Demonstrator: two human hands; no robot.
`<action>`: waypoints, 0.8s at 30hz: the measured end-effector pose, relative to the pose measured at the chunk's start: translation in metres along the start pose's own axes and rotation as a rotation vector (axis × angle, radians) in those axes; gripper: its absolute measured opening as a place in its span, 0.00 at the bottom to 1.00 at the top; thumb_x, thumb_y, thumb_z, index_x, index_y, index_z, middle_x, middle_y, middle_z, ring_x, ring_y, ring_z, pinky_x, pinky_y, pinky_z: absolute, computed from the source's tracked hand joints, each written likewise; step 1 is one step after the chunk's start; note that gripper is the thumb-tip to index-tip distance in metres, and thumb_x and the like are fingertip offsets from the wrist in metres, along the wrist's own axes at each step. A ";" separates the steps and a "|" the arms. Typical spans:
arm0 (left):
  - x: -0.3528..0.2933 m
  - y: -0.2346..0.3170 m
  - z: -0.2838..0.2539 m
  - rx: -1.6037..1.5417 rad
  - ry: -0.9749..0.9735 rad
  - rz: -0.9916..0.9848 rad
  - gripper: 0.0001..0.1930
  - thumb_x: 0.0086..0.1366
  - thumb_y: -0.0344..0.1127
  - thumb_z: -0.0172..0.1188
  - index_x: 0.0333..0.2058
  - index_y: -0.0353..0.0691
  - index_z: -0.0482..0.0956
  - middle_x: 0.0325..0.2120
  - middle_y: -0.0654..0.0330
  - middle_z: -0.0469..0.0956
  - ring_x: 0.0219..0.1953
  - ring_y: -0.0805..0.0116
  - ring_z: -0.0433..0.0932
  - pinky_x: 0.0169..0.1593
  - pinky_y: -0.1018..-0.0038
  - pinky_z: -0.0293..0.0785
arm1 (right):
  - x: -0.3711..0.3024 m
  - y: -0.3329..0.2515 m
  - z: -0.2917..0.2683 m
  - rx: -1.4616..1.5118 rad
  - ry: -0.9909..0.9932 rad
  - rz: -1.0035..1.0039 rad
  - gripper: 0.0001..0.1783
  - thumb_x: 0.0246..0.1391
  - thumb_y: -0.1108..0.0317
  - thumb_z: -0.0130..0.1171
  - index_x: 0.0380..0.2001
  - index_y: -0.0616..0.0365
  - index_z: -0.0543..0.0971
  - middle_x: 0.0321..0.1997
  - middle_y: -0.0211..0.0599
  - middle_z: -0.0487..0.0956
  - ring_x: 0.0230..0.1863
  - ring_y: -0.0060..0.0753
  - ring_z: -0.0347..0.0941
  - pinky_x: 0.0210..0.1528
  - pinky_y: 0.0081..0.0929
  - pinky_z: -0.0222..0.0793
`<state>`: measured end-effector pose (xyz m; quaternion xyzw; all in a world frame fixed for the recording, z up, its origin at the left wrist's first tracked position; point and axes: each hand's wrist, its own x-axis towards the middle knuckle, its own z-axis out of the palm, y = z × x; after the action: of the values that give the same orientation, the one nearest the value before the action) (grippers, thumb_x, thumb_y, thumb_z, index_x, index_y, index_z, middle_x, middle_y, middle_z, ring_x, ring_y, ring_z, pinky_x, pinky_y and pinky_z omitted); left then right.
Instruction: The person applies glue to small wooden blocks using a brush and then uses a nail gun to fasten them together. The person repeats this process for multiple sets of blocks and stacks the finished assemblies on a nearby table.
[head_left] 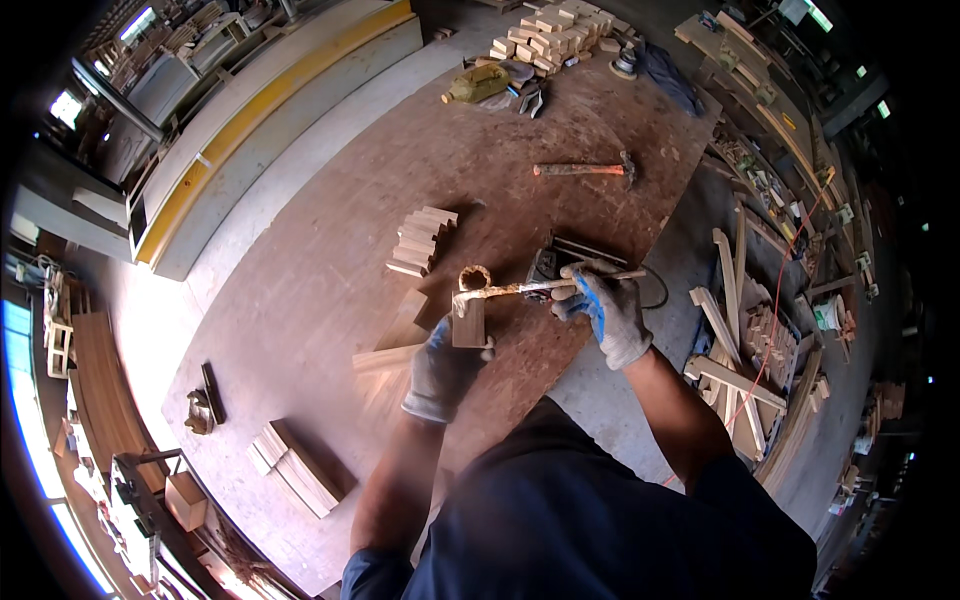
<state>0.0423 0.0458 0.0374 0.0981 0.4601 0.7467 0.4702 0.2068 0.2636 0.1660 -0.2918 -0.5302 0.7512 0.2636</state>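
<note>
My left hand (pixel 443 368), in a grey glove, grips a small wooden block (pixel 468 322) standing upright on the brown workbench (pixel 300 300). My right hand (pixel 606 310), in a grey and blue glove, holds the handle of a glue-smeared brush (pixel 530 289). The brush tip rests on the top edge of the block. A small round glue pot (pixel 474 277) sits just behind the block. Flat wooden pieces (pixel 395 345) lie beside my left hand.
A fanned stack of small blocks (pixel 420 240) lies behind the pot. A hammer (pixel 588 170), a pile of blocks (pixel 548 38), a power tool (pixel 548 262) and more stacked boards (pixel 295 468) sit on the bench. Wood offcuts (pixel 745 350) litter the floor at right.
</note>
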 end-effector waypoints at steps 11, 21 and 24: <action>-0.001 -0.010 -0.009 0.008 0.005 0.011 0.26 0.77 0.52 0.58 0.65 0.40 0.74 0.55 0.46 0.82 0.45 0.54 0.83 0.47 0.59 0.82 | -0.009 -0.011 0.008 -0.123 -0.027 -0.109 0.15 0.75 0.63 0.56 0.50 0.66 0.81 0.39 0.50 0.88 0.36 0.38 0.88 0.39 0.30 0.86; 0.001 -0.020 -0.021 0.073 0.025 0.051 0.23 0.79 0.48 0.57 0.64 0.42 0.75 0.56 0.48 0.82 0.49 0.54 0.83 0.48 0.58 0.83 | -0.027 -0.015 0.008 -0.168 -0.159 -0.078 0.10 0.72 0.71 0.57 0.46 0.68 0.83 0.37 0.47 0.87 0.35 0.32 0.86 0.40 0.30 0.86; 0.000 -0.012 -0.011 0.027 0.030 0.024 0.23 0.79 0.48 0.56 0.64 0.42 0.75 0.57 0.47 0.82 0.52 0.54 0.83 0.50 0.58 0.84 | -0.036 -0.019 0.009 -0.194 -0.176 -0.046 0.11 0.72 0.71 0.57 0.46 0.68 0.83 0.36 0.47 0.87 0.34 0.31 0.86 0.39 0.29 0.85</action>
<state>0.0432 0.0415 0.0222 0.0988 0.4758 0.7474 0.4530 0.2271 0.2385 0.1923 -0.2366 -0.6280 0.7128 0.2039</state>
